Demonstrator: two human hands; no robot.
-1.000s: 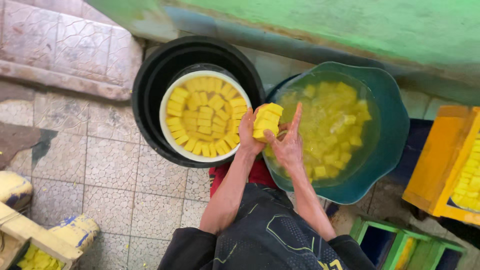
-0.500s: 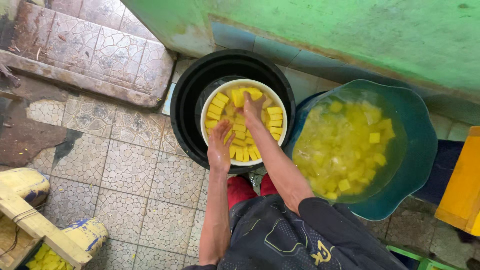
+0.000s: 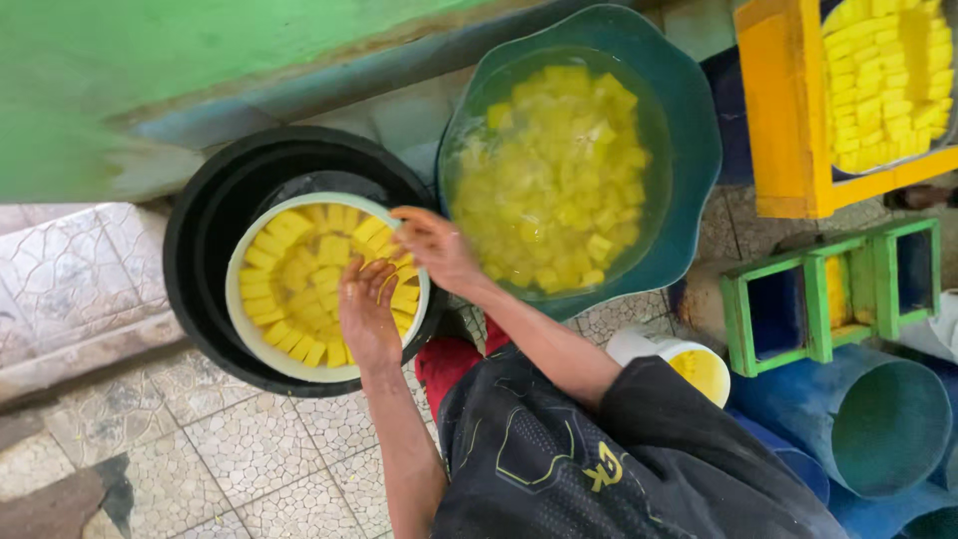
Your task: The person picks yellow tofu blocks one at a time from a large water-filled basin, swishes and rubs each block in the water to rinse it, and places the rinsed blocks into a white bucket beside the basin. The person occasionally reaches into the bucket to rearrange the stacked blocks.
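A white bucket packed with yellow blocks stands inside a black tub. My left hand lies flat on the blocks at the bucket's near right side, fingers spread and holding nothing. My right hand reaches over the bucket's right rim, its fingers curled down onto the blocks there; whether it grips any is hidden. Just to the right, a teal basin holds many yellow cubes in water.
A yellow crate of yellow blocks sits at the top right. Green wooden frames, a small white pail and blue tubs crowd the right. A green wall runs behind; tiled floor lies at the left.
The stack of yellow blocks that both hands carried over the basin is gone from them. My hands now rest in the white bucket, and the view has swung to the right.
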